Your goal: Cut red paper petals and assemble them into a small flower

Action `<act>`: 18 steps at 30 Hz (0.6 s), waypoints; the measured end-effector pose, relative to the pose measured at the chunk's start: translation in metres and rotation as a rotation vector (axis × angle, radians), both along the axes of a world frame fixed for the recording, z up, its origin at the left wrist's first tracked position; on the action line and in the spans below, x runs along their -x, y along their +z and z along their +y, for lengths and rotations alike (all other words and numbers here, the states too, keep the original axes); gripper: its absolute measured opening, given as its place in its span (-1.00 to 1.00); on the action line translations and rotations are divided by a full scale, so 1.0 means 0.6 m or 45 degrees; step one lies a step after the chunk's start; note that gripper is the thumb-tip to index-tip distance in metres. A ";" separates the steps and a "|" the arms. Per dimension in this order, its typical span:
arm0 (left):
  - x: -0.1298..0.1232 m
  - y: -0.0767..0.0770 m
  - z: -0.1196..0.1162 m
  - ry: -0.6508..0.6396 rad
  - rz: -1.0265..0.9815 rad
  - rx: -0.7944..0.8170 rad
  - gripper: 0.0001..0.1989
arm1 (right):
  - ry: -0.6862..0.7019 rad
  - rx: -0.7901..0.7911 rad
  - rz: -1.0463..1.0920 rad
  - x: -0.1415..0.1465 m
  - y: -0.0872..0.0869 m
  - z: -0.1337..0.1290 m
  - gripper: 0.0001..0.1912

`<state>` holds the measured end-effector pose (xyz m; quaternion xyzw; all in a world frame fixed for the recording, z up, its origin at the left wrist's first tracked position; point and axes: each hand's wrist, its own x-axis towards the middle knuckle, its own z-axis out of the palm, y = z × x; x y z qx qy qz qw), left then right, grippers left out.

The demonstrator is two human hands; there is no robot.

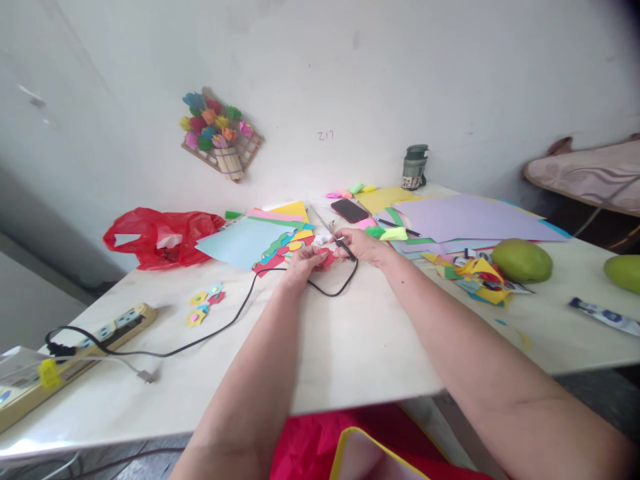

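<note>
Between the fingertips of my left hand (303, 264) is a small red paper piece (327, 258). My right hand (365, 245), close beside it, is closed around a slim corded tool that looks like a soldering iron (343, 247). Its thin metal shaft points away to the upper left, and a black cord (240, 313) leaves its handle end. Just beyond the hands lies a white crumpled bit (323, 237). Colourful paper cutouts (287, 248) are heaped left of my hands. Several finished-looking paper flowers (206, 303) rest farther left on the table (350, 347).
The cord crosses the table to a power strip (125, 323). A red plastic bag (145, 233), light blue paper (245, 243), a phone (350, 211) and purple sheets (450, 217) lie around. Right are paper scraps (483, 277), a green fruit (521, 261) and a tube (605, 315). A tumbler (415, 167) stands behind.
</note>
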<state>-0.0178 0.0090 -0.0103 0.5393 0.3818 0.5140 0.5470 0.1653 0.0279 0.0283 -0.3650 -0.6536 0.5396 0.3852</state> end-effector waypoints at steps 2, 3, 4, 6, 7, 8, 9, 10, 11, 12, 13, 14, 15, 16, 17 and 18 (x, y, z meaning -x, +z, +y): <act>0.001 -0.001 0.001 0.001 -0.024 -0.004 -0.66 | 0.025 0.001 -0.042 -0.004 -0.001 0.002 -0.72; 0.002 -0.002 0.001 0.002 -0.036 -0.007 -0.66 | 0.037 0.005 -0.064 -0.006 -0.001 0.003 -0.72; 0.002 -0.002 0.002 0.004 -0.048 -0.011 -0.66 | 0.047 0.007 -0.084 -0.009 -0.002 0.004 -0.72; 0.003 -0.002 0.003 0.010 -0.077 -0.018 -0.66 | 0.061 0.002 -0.114 -0.015 -0.002 0.005 -0.71; 0.003 -0.002 0.003 0.011 -0.092 -0.021 -0.66 | 0.073 -0.005 -0.125 -0.018 -0.002 0.005 -0.70; 0.003 -0.002 0.003 0.010 -0.106 -0.021 -0.65 | 0.091 -0.010 -0.138 -0.021 -0.002 0.005 -0.68; 0.003 -0.001 0.003 0.008 -0.118 -0.021 -0.64 | 0.114 -0.009 -0.156 -0.023 -0.002 0.005 -0.67; 0.003 0.000 0.002 0.005 -0.127 -0.021 -0.64 | 0.142 -0.002 -0.174 -0.025 -0.001 0.005 -0.65; 0.003 0.001 0.001 0.002 -0.133 -0.018 -0.64 | 0.171 0.006 -0.195 -0.027 -0.001 0.005 -0.64; 0.003 0.002 0.000 0.001 -0.138 -0.012 -0.63 | 0.198 0.013 -0.217 -0.028 -0.001 0.006 -0.65; 0.003 0.004 -0.001 0.004 -0.143 -0.006 -0.63 | 0.223 0.013 -0.239 -0.029 -0.001 0.006 -0.67; 0.003 0.005 -0.002 0.006 -0.149 0.001 -0.63 | 0.244 0.007 -0.261 -0.030 -0.001 0.007 -0.69; 0.003 0.006 -0.003 0.008 -0.159 0.009 -0.63 | 0.263 -0.001 -0.282 -0.030 -0.002 0.008 -0.72; 0.003 0.007 -0.004 0.009 -0.170 0.017 -0.63 | 0.279 -0.007 -0.299 -0.031 -0.004 0.010 -0.75; 0.003 0.007 -0.005 0.009 -0.184 0.022 -0.64 | 0.294 -0.009 -0.310 -0.032 -0.006 0.012 -0.77; 0.004 0.008 -0.005 0.006 -0.196 0.024 -0.65 | 0.309 -0.008 -0.317 -0.033 -0.009 0.015 -0.78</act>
